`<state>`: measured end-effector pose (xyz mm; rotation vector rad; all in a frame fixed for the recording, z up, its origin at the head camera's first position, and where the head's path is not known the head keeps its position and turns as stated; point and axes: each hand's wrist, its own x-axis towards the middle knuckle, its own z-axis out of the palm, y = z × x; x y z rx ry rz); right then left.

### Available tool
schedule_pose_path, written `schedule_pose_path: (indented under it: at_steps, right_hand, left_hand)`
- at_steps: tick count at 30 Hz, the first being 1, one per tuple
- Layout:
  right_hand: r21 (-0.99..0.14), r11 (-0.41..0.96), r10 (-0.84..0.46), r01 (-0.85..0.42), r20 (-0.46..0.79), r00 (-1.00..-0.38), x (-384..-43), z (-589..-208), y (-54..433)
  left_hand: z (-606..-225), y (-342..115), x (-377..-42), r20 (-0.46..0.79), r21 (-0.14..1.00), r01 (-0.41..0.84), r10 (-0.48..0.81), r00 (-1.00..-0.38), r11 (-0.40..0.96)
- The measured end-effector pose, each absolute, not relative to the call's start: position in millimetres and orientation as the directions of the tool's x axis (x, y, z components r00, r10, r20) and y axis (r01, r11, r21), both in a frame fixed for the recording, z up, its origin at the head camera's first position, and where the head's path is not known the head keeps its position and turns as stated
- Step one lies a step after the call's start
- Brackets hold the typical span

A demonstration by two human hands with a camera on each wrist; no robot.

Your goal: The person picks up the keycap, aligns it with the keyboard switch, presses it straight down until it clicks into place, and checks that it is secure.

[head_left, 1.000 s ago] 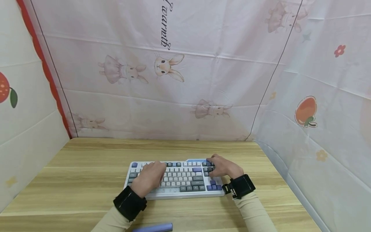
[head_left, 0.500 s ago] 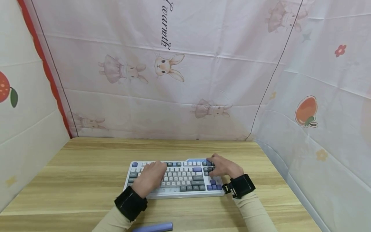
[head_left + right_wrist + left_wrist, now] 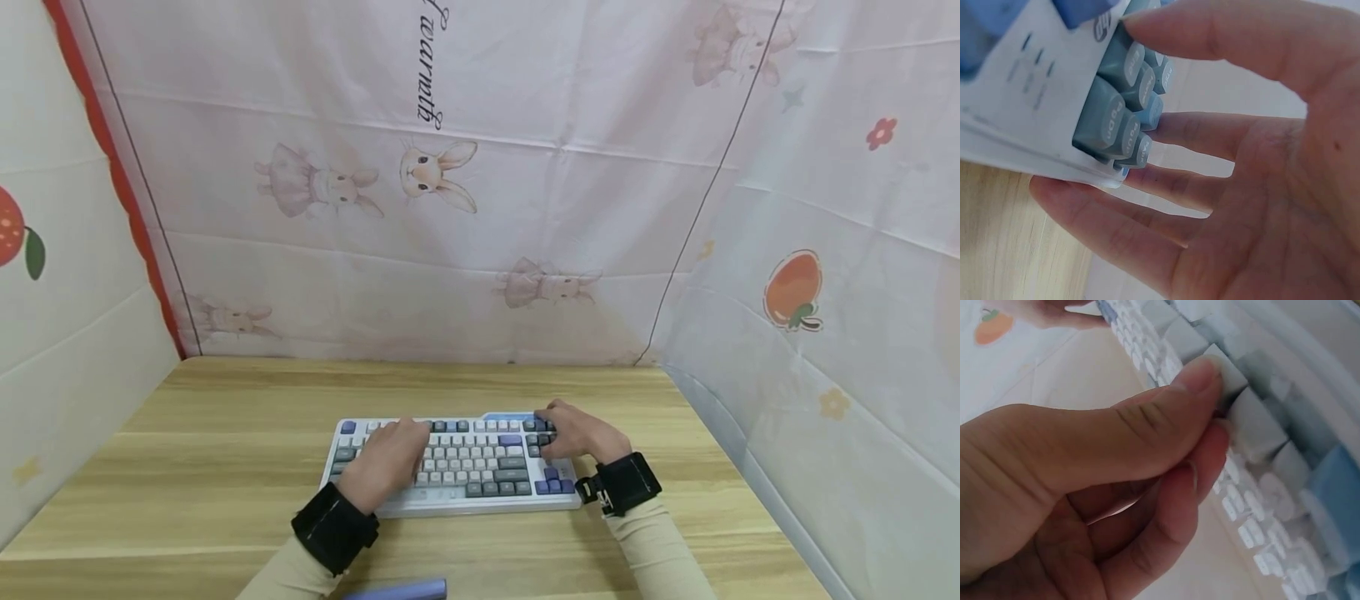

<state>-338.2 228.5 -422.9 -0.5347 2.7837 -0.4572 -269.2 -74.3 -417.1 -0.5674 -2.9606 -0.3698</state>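
Note:
A white computer keyboard [image 3: 480,505] with white, grey and purple keys lies on the table. My left hand [image 3: 385,462] is over its left half, hiding the keys beneath. In the left wrist view, the curled thumb and index finger pinch at a pale keycap [image 3: 1227,376]; how far their tips reach around it is partly hidden. At the keyboard's right end, my right hand [image 3: 583,431] rests with spread, fairly straight fingers. Its thumb touches the grey keys [image 3: 1100,115] near the logo, while other fingertips lie along the far and side edges.
A lavender bar-shaped object [image 3: 405,590] lies at the near edge of the view, partly cut off. In the keyboard's bottom row a bare strip [image 3: 429,492] shows without a keycap. Printed cloth walls [image 3: 450,317] surround the wooden table [image 3: 225,433] on the back and both sides.

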Motion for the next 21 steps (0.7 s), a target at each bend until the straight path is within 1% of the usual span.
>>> schedule_pose_path:
  at_steps: [7,13,21]
  right_hand:
    - [-0.350,0.879,-0.407,-0.325,-0.194,-0.893,-339.5,-422.4,228.0]
    - [-0.352,0.877,-0.410,-0.327,-0.194,-0.891,-339.9,-422.3,227.5]
    - [-0.360,0.876,-0.408,-0.320,-0.202,-0.890,-338.4,-420.9,228.0]
  left_hand:
    - [-411.3,-76.8,-265.5,0.146,0.236,0.377,0.350,-0.925,0.896]
    - [-403.1,-81.6,-260.3,0.176,0.245,0.373,0.338,-0.925,0.895]
    - [-393.5,-87.1,-256.8,0.108,0.290,0.314,0.295,-0.949,0.904]
